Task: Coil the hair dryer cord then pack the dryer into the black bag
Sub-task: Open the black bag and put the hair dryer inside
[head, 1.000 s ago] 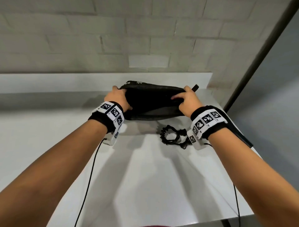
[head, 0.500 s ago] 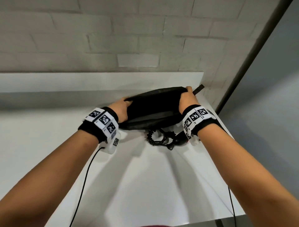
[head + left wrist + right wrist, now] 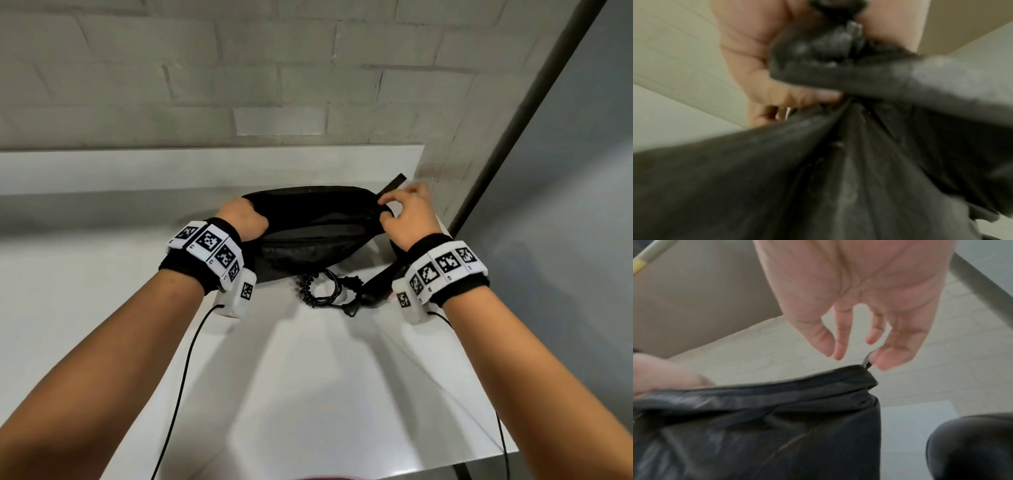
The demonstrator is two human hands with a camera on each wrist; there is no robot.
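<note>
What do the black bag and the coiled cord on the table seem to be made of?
The black bag looks like thin woven fabric, perhaps nylon, with a matte finish: it creases and sags where the left hand grips it. The coiled cord looks like black rubber or plastic, slightly shiny, holding springy spiral loops.

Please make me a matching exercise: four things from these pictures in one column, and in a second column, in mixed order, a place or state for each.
Column one:
1. black fabric bag
2. left hand
3. right hand
4. black spiral cord

Column two:
A. lies on the white table, outside the bag
B. fingers loose, at the bag's right end
C. mouth open
D. grips the bag's left end

Pairs: 1-C, 2-D, 3-B, 4-A
</note>
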